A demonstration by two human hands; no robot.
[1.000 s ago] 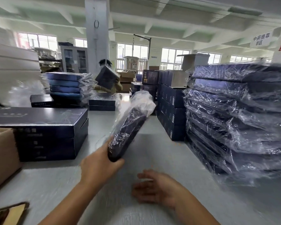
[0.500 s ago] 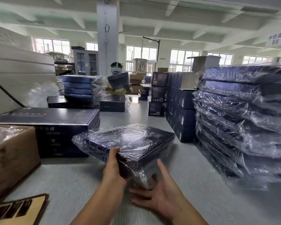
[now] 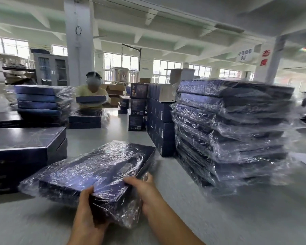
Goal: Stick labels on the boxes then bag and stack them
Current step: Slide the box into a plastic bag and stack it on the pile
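Left thumb (image 3: 88,192) lies on top, other fingers hidden beneath; left hand (image 3: 86,215) clamps the near end. Right hand (image 3: 146,190) has its fingers curled over the near right corner. Held between them is the bagged box (image 3: 99,170), dark blue, apparently raised just off the table (image 3: 237,220). Its long axis runs from near left to far right. We cannot read the blurred print. The stack of bagged boxes (image 3: 233,131) stands at right, apart.

I see the bagged box (image 3: 95,174) as deep navy, almost black, under clear film flecked with white glints, and the stack of bagged boxes (image 3: 233,131) on the right shows the same navy beneath crinkled shine. The unbagged boxes (image 3: 25,147) at left are plain navy-black. The table (image 3: 237,218) is pale grey, the far worker's top (image 3: 88,93) is soft yellow, and the white pillar (image 3: 274,64) carries red characters.
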